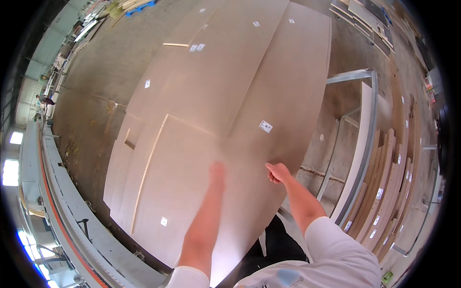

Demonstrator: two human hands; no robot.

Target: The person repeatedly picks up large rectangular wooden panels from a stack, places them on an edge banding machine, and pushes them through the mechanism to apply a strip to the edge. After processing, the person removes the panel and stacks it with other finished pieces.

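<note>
Large flat brown panels (206, 91) lie stacked and overlapping before me. My left hand (217, 170) is over the near panel, its fingers smeared by motion, so their pose and any contact with the board are unclear. To its right, my right hand (277, 173) hovers at or just above the right-hand panel (288, 72). Its fingers are curled into a loose fist, and nothing shows in them. A white label (265, 126) is stuck on that panel, beyond my right hand. Near my left forearm lies a smaller panel (177, 158) with a pale left edge.
A metal frame (373, 120) with a white board (353, 158) stands at the right, beside stacks of narrow brown boards (384, 192). Along the left runs a long grey machine (72, 225) with an orange strip. A small pale strip (175, 45) lies on the far panels.
</note>
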